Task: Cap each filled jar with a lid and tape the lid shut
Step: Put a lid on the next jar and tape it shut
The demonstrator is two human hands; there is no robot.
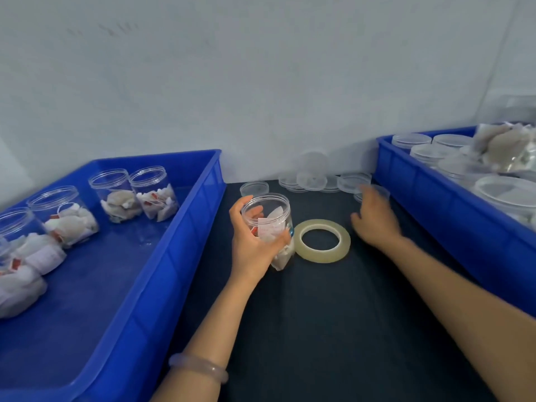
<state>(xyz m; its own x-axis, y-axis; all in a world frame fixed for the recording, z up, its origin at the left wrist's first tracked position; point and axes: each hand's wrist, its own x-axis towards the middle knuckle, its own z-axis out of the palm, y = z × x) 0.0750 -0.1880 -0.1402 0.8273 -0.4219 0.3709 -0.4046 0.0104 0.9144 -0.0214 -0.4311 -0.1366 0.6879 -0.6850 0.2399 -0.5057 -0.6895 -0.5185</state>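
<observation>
My left hand (251, 242) grips an uncapped clear jar (271, 219) filled with white sachets, standing on the dark table. A roll of clear tape (322, 240) lies flat just right of the jar. My right hand (374, 219), blurred, reaches over the table with its fingers spread at a clear lid (377, 191) by the right bin; whether it touches the lid I cannot tell. Several more clear lids (311, 178) lie piled against the wall, and one lid (254, 188) sits behind the jar.
A blue bin (185, 227) on the left holds several open filled jars (133, 194). A second blue bin (435, 198) on the right holds capped jars (429, 149) and a bag of sachets (504, 149). A wall stands close behind.
</observation>
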